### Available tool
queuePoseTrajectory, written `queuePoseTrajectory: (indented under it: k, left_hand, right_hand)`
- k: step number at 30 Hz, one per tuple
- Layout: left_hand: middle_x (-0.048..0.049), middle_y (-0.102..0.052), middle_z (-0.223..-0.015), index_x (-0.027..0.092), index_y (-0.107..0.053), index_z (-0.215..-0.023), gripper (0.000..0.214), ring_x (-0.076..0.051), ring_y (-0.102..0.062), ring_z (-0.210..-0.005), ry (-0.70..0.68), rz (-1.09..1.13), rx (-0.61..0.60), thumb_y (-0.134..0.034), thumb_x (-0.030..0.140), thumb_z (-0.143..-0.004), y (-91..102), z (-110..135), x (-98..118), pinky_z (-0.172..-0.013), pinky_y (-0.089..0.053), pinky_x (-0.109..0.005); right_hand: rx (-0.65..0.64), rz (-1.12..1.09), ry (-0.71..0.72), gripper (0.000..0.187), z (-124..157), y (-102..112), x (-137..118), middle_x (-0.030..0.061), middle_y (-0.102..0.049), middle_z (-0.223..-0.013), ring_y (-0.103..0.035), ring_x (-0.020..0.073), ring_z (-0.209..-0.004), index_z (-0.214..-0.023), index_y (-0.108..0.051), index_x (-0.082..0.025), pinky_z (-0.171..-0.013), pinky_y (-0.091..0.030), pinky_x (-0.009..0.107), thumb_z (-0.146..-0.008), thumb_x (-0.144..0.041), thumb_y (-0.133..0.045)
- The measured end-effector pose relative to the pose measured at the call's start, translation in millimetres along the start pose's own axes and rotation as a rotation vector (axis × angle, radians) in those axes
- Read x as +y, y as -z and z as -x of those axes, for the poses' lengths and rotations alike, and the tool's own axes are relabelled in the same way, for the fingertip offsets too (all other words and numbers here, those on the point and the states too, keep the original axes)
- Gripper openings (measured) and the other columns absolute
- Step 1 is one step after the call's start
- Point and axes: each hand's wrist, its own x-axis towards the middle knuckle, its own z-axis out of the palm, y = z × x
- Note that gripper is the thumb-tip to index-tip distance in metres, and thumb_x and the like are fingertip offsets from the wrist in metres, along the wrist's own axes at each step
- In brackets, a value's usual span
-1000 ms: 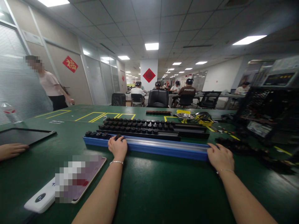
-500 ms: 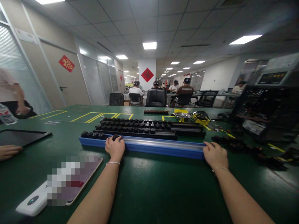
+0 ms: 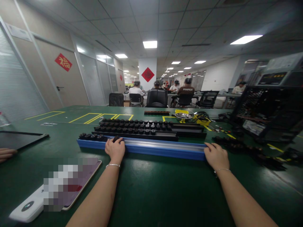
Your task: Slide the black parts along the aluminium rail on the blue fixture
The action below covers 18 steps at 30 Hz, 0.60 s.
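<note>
A long blue rail [image 3: 161,152] with a shiny metal channel lies across the green table in front of me. Several small black round parts [image 3: 92,136] sit in its left end. My left hand [image 3: 115,148] is closed around another black round part [image 3: 116,138] in the channel, with its fingers resting on the rail. At the rail's right end, my right hand [image 3: 216,155] grips the edge, thumb side against the blue wall. Behind it lie black rails [image 3: 165,137] holding rows of similar black and some silvery parts.
A phone [image 3: 82,183] and a white device [image 3: 27,205] lie at front left. Another person's hand [image 3: 7,154] rests near a dark tray [image 3: 21,138]. A metal bowl [image 3: 183,116], yellow bins [image 3: 203,119] and dark equipment [image 3: 255,110] stand at the right and back.
My view has shifted slightly, and the standing person at far left has gone out of it. Both hands keep the same places on the blue rail.
</note>
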Motion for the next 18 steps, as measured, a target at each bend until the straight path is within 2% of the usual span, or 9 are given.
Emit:
queuePoseTrajectory:
  k: [6, 18]
  left_hand:
    - [-0.0079, -0.052, -0.124, 0.027, -0.072, -0.094, 0.028, -0.027, -0.037, -0.124, -0.014, 0.005, 0.0, -0.049, 0.027, -0.078, 0.4, 2.3, 3.8, -0.105, -0.028, -0.041]
    - [-0.0067, -0.055, -0.116, 0.028, -0.073, -0.089, 0.026, -0.025, -0.042, -0.117, -0.029, 0.007, 0.002, -0.05, 0.028, -0.077, 2.9, 4.2, 6.4, -0.101, -0.032, -0.04]
  right_hand:
    - [0.03, 0.052, 0.048, 0.052, 3.6, 3.2, -5.2, 0.0143, -0.054, -0.121, -0.044, 0.0248, -0.119, -0.116, -0.062, -0.017, -0.098, -0.033, 0.04, -0.085, -0.033, -0.025]
    - [-0.005, 0.015, 0.018, 0.053, 3.1, 6.3, -5.3, 0.0136, -0.053, -0.124, -0.045, 0.0258, -0.117, -0.118, -0.061, -0.018, -0.098, -0.034, 0.041, -0.086, -0.037, -0.025]
